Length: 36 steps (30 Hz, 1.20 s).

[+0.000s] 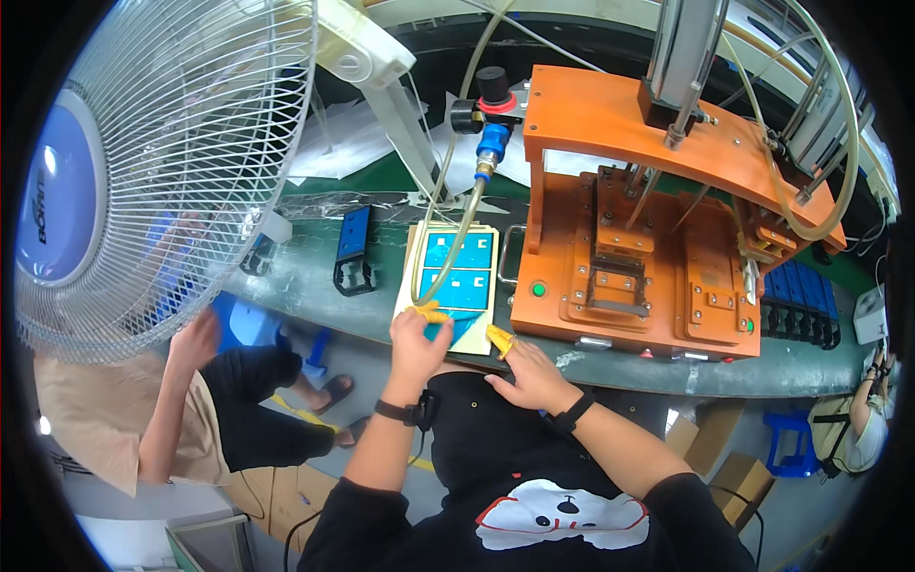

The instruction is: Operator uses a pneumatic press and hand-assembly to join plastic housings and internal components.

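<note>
Green surfacing covers the counter, which extends beyond both grips and to either side. Beyond and to the right of the right grip stands an orange press. To the left of the left grip is a caged fan. Between the two grips, and reaching beyond them, lies a cream board near the counter's front edge. A clear hose hangs in a loop over the board, its lowest bend just beyond the left grip. Farther left of that grip lies a blue-and-black part. On the board, an upper blue panel and a middle blue panel lie beyond the left grip; a lower blue panel lies between the grips.

Grip state: left, thumb and fingers close together over the lower panel; whether they pinch its edge cannot be told. Right, thumb spread away from the fingers, yellow finger covers at the board's right edge.

Caution: raising the left grip could snag the hose, because its loop hangs so near; a dragged panel could then skew. Uneven pressure from the right grip could shift the board over the counter edge.
</note>
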Tool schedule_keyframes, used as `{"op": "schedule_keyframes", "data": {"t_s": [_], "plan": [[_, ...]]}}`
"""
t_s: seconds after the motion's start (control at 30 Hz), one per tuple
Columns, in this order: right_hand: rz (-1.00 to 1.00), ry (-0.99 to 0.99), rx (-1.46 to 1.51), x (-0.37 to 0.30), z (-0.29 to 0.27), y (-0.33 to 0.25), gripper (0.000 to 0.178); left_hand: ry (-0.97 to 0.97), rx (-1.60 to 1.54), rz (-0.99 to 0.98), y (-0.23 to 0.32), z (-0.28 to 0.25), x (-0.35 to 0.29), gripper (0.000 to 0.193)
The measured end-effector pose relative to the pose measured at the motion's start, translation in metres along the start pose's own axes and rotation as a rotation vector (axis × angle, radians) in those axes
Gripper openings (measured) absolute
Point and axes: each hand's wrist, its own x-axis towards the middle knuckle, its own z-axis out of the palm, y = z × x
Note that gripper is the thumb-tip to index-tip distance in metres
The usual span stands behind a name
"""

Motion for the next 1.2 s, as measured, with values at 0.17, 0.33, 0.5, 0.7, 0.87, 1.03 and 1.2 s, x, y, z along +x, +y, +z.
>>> {"op": "schedule_keyframes", "data": {"t_s": [0.17, 0.33, 0.5, 0.7, 0.87, 1.03, 1.2], "plan": [[0.015, -0.056, -0.028, -0.003, 0.001, 0.003, 0.059, 0.346, -0.107, -0.244, -0.043, -0.044, 0.031, 0.020], [-0.002, -0.061, -0.042, -0.001, 0.000, 0.001, 0.060, 0.556, -0.352, -0.440, -0.085, -0.096, 0.017, 0.022], [-0.011, -0.079, -0.031, -0.002, -0.005, 0.000, 0.060, 0.573, -0.505, -0.374, -0.069, -0.113, -0.019, 0.026], [0.006, -0.224, 0.029, -0.002, -0.054, -0.027, 0.040, 0.391, -0.619, -0.453, -0.016, -0.112, -0.069, 0.026], [-0.239, 0.244, -0.220, -0.004, -0.156, -0.081, 0.041, 0.232, -0.784, -0.385, 0.006, -0.106, -0.093, 0.026], [0.022, 0.292, -0.635, 0.016, -0.192, -0.080, 0.045, 0.001, -1.004, -0.334, 0.036, -0.096, -0.080, 0.028], [-0.017, 0.266, -0.636, 0.019, -0.190, -0.064, 0.035, -0.105, -1.080, -0.303, 0.044, -0.079, -0.067, 0.029]]}}
